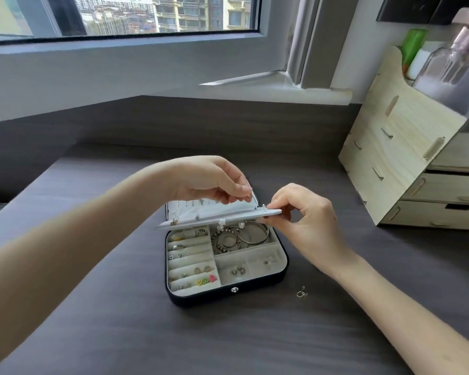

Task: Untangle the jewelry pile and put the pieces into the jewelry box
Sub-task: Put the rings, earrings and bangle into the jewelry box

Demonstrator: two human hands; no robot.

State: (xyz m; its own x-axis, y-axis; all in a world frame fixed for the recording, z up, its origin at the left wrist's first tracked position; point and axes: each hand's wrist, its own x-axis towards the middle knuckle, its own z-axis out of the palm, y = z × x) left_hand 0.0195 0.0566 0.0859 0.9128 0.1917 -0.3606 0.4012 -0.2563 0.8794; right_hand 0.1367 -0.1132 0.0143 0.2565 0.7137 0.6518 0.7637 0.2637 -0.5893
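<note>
— Where was the jewelry box (201,297) seen?

— It was placed open on the dark table (119,320), near the middle, with its clasp turned toward the person. A white earring panel (228,216) was held almost flat above the back half of the box.

— How was the right hand (306,220) found?

— The right end of the panel was pinched between its thumb and fingers.

— And the left hand (209,180)?

— It was raised just above the panel, with the fingers curled and the fingertips brought together near the panel's right part. Whether something small was pinched there could not be told.

— What was seen inside the box?

— Silver bangles (256,235) were laid in the far right compartment, beside a beaded bracelet (222,240). Small coloured hearts (205,280) were kept in the nearest left slot. Other small pieces were spread in the remaining compartments.

— Was anything left outside?

— One small silver piece (301,292) was lying on the table, to the right of the box and apart from it. A wooden drawer organizer (395,163) was stood at the far right.
</note>
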